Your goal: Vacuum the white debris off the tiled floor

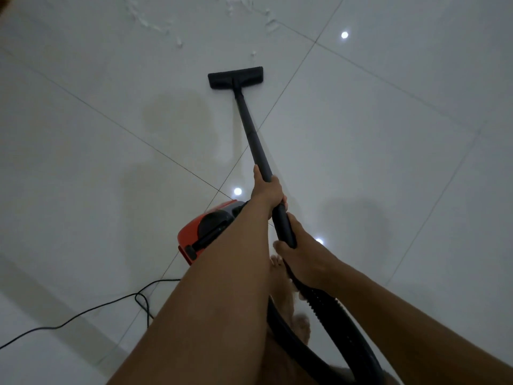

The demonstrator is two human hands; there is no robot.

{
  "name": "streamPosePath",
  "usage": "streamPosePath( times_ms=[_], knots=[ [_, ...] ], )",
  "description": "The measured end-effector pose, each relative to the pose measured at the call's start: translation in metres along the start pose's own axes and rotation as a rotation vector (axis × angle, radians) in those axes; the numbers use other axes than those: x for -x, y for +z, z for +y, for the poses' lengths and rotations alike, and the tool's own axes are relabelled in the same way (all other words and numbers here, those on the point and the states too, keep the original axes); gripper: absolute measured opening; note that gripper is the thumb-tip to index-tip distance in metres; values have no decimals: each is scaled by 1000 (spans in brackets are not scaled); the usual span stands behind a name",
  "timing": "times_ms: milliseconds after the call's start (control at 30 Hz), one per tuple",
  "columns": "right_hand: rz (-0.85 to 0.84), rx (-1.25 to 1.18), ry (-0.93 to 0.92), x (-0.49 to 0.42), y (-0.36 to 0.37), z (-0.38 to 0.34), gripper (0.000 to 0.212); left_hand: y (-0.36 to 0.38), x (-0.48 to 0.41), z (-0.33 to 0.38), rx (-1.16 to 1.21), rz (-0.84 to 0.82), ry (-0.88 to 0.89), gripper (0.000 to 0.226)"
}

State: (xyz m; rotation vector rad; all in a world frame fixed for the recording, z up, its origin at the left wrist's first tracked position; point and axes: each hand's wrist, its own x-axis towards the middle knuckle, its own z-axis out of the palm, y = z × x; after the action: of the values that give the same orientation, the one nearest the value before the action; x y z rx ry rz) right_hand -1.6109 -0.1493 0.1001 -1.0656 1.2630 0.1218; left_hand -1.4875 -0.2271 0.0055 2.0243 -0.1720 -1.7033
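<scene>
1. Currently, the left hand (268, 193) is wrapping its fingers round the black wand (251, 126).
2. The right hand (304, 262) is gripping the wand's end beside the ribbed hose (322, 298).
3. The floor head (236, 77) is lying flat on the tiled floor (388, 134), near the white debris (151, 22) scattered beyond it.
</scene>
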Motion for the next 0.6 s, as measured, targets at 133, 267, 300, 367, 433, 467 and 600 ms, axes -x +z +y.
streamPosePath(
  times_ms=[133, 267, 300, 367, 433, 467, 600],
  knots=[
    [7, 81, -60, -21, -4, -8, 73, -6, -19, 7, 97, 11, 11, 67],
    [-89, -139, 10, -37, -15, -20, 72, -10, -33, 20, 173, 39, 25, 65],
    [-117, -193, 27, -40, -18, -26, 71, -11, -36, 25, 194, 46, 27, 64],
    [-142, -194, 11, -46, -25, -34, 72, -11, -40, 33, 219, 61, 30, 64],
    [-155, -123, -18, -54, -33, -37, 72, -10, -44, 41, 245, 80, 24, 65],
    [-158, -103, -14, -58, -39, -38, 71, -8, -46, 45, 265, 85, 19, 65],
    [-214, 2, 28, -72, -80, -45, 75, 12, -53, 63, 359, 103, -11, 66]
  ],
)
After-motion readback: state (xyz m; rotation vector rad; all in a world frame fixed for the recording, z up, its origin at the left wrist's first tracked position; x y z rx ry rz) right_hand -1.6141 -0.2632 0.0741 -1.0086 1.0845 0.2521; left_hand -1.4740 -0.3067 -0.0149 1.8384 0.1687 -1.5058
